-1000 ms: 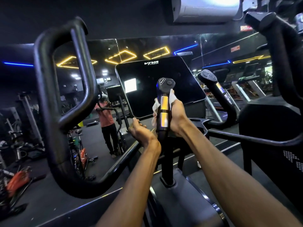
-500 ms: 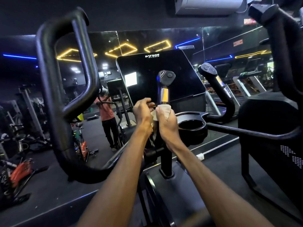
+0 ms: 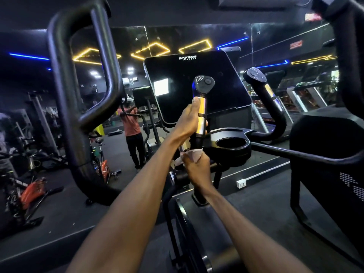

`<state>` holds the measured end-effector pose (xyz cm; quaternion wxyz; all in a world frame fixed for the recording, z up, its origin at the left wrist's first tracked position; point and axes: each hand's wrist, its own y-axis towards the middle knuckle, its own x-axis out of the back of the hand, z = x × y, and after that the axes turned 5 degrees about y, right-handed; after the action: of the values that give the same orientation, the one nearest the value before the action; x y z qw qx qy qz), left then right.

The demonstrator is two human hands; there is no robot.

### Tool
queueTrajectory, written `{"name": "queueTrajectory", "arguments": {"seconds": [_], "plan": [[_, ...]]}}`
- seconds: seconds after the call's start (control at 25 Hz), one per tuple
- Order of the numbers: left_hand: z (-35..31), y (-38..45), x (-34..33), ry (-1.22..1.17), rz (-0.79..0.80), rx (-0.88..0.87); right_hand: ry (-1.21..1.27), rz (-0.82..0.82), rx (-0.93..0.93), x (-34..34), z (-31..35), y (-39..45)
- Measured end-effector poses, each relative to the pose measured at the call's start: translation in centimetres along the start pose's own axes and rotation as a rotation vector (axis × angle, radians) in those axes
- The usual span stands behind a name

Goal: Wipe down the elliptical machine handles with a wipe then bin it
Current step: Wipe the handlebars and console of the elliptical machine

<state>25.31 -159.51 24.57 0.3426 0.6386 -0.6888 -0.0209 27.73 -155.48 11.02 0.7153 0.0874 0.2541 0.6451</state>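
Note:
The elliptical's left fixed handle (image 3: pixel 202 115) stands upright in the middle, black with shiny metal sensor bands and a button pod on top. My left hand (image 3: pixel 190 120) grips it around the metal bands. My right hand (image 3: pixel 197 166) wraps the white wipe (image 3: pixel 194 154) around the black stem just below. The right fixed handle (image 3: pixel 266 95) curves up beyond the cup holder, untouched. The big moving arm loop (image 3: pixel 78 95) rises at the left, and another moving arm (image 3: pixel 348 56) at the right edge.
The black console screen (image 3: pixel 197 85) stands behind the handle. A round cup holder (image 3: pixel 231 143) sits right of my hands. A mirror wall ahead reflects a person and gym bikes. Other machines crowd the left floor and the right side.
My left hand has climbed from the stem's base onto the metal bands. My right hand with the wipe has slid down the handle, from the sensor bands to the black stem.

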Motion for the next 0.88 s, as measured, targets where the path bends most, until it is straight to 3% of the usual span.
{"name": "queueTrajectory", "arguments": {"seconds": [0.2, 0.32, 0.48, 0.64, 0.88], "plan": [[1.0, 0.3, -0.2, 0.003, -0.011, -0.069, 0.075, -0.111, 0.014, -0.5, 0.7, 1.4], [1.1, 0.5, 0.1, 0.061, -0.019, -0.09, -0.059, -0.057, 0.05, -0.8, -1.2, 0.6], [1.6, 0.8, -0.1, 0.053, 0.005, -0.1, 0.21, -0.063, 0.114, -0.7, -0.2, 0.1], [1.4, 0.3, -0.2, 0.003, 0.009, -0.085, 0.125, 0.053, 0.169, 0.1, -2.4, -1.2], [0.7, -1.0, -0.2, 0.004, -0.01, -0.077, 0.273, 0.151, -0.043, 0.5, -3.4, -0.8]]}}
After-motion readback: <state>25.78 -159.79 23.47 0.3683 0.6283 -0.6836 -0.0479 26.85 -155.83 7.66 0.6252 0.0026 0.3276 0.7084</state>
